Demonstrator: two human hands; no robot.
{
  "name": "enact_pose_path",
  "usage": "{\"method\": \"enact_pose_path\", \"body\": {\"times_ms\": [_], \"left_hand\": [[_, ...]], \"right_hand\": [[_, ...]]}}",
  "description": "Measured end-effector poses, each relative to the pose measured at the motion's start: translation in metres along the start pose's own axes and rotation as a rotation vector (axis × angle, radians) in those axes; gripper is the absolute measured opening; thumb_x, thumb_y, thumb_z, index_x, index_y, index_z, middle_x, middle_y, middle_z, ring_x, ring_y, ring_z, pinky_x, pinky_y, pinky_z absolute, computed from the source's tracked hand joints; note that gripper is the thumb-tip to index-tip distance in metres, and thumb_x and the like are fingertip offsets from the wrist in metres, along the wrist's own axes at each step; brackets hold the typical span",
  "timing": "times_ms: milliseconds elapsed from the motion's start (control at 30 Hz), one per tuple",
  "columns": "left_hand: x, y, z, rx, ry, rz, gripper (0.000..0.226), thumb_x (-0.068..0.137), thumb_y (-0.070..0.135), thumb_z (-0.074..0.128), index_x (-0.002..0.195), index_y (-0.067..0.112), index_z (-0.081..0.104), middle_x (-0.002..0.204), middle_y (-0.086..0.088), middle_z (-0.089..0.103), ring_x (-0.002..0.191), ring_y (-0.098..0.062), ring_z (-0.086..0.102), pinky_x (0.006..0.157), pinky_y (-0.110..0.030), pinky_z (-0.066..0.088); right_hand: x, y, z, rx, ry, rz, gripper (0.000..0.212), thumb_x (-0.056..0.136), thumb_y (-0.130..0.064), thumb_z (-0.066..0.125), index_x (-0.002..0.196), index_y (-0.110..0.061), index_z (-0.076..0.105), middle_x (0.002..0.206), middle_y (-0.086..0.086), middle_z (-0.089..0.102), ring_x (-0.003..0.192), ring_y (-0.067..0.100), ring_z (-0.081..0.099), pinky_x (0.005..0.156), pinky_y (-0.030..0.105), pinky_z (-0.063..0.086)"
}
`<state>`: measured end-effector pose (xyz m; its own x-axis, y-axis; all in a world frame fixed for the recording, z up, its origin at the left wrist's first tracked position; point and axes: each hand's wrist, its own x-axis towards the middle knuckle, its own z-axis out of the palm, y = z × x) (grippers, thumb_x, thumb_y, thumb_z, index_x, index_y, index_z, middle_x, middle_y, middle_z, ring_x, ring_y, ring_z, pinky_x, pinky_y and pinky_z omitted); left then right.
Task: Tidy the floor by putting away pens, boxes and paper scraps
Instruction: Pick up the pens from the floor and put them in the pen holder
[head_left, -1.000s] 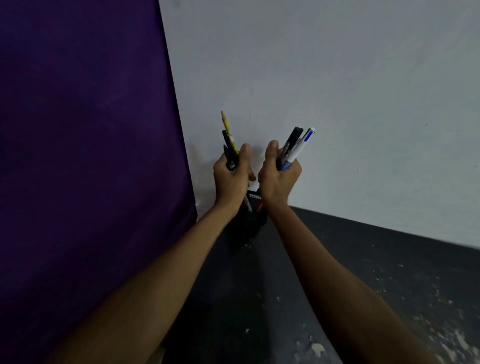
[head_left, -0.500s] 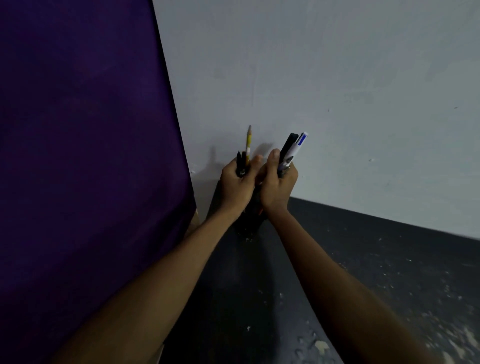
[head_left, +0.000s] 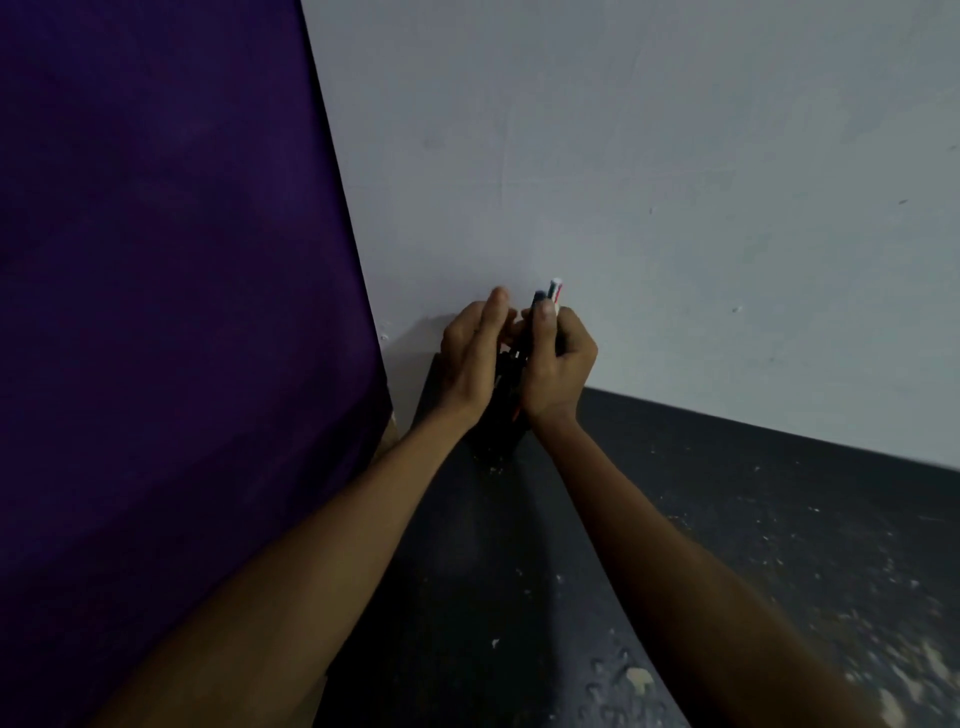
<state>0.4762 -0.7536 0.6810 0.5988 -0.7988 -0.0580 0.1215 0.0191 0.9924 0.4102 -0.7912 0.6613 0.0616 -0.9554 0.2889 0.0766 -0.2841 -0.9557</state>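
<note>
Both hands meet low at the wall (head_left: 623, 182). Her or his left hand (head_left: 470, 358) has its fingers straight and loose, grasping nothing I can see. Right hand (head_left: 561, 364) is curled round a few pens (head_left: 555, 288), their tops poking above the thumb. Just under both hands a black holder (head_left: 498, 423) stands on the dark floor (head_left: 675, 519), beside the purple cloth (head_left: 156, 312).

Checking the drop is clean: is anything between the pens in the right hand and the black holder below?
Nothing visible. The right hand grips the pens just above the black holder; the left hand sits beside them at the holder's left. The holder's mouth is hidden behind both hands.
</note>
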Motion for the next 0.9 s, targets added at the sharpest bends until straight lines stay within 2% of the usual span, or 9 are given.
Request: {"method": "enact_pose_path", "body": {"times_ms": [67,100,233,400,500,600,767,900], "left_hand": [[0.002,-0.001,-0.001,0.014,0.026,-0.004,0.053,0.101,0.039,0.035,0.098,-0.004,0.064,0.097,-0.022,0.068,0.095,-0.033,0.066,0.087,-0.047,0.054],[0.003,-0.001,-0.001,0.022,0.036,-0.002,0.053,0.101,0.039,0.033,0.099,-0.003,0.065,0.098,-0.021,0.068,0.096,-0.032,0.065,0.090,-0.048,0.053],[0.005,-0.001,-0.001,0.058,0.024,0.008,0.053,0.101,0.040,0.031,0.098,0.004,0.069,0.099,-0.012,0.072,0.096,-0.024,0.067,0.093,-0.045,0.052],[0.007,-0.004,-0.004,0.076,-0.040,0.012,0.060,0.097,0.046,0.030,0.098,0.003,0.072,0.099,-0.009,0.073,0.097,-0.018,0.068,0.092,-0.035,0.052],[0.009,-0.005,-0.004,0.079,-0.063,0.018,0.055,0.102,0.038,0.029,0.105,-0.001,0.069,0.105,-0.012,0.071,0.102,-0.020,0.066,0.097,-0.037,0.050],[0.012,-0.001,-0.006,0.058,-0.093,-0.017,0.057,0.103,0.040,0.026,0.111,0.002,0.067,0.111,-0.010,0.069,0.107,-0.018,0.064,0.099,-0.033,0.048],[0.017,0.003,-0.016,-0.005,-0.077,-0.064,0.058,0.102,0.045,0.024,0.104,0.007,0.067,0.108,-0.010,0.071,0.102,-0.018,0.067,0.095,-0.029,0.048],[0.013,0.002,-0.027,0.047,-0.041,-0.057,0.053,0.101,0.045,0.028,0.101,0.010,0.068,0.107,-0.007,0.071,0.100,-0.017,0.067,0.092,-0.028,0.047]], "right_hand": [[-0.001,0.001,0.000,0.000,0.013,-0.028,0.050,0.094,-0.040,0.043,0.074,0.001,0.061,0.068,0.015,0.061,0.063,0.028,0.057,0.059,0.036,0.046],[-0.001,0.002,0.000,0.008,0.017,-0.028,0.051,0.094,-0.041,0.041,0.075,0.002,0.061,0.069,0.017,0.062,0.065,0.031,0.059,0.060,0.039,0.048],[-0.001,0.002,-0.003,0.032,0.044,0.003,0.050,0.095,-0.041,0.038,0.078,0.002,0.059,0.075,0.023,0.062,0.072,0.040,0.062,0.065,0.053,0.052],[0.001,-0.004,-0.006,0.052,0.083,0.032,0.056,0.097,-0.039,0.034,0.077,0.005,0.061,0.076,0.023,0.063,0.075,0.039,0.064,0.069,0.044,0.054],[0.001,-0.009,-0.004,0.146,0.058,0.145,0.053,0.100,-0.034,0.031,0.082,0.007,0.059,0.080,0.024,0.061,0.082,0.039,0.065,0.070,0.043,0.057],[0.002,-0.012,-0.004,0.188,0.051,0.210,0.053,0.105,-0.028,0.027,0.085,0.009,0.059,0.081,0.023,0.061,0.083,0.037,0.065,0.075,0.045,0.057],[0.006,-0.015,-0.009,0.146,0.089,0.190,0.051,0.106,-0.023,0.026,0.081,0.007,0.060,0.081,0.031,0.063,0.083,0.044,0.064,0.079,0.048,0.054],[0.004,-0.018,-0.013,0.076,0.078,0.157,0.050,0.105,-0.022,0.029,0.080,0.009,0.060,0.082,0.030,0.065,0.081,0.041,0.065,0.078,0.049,0.054]]}}
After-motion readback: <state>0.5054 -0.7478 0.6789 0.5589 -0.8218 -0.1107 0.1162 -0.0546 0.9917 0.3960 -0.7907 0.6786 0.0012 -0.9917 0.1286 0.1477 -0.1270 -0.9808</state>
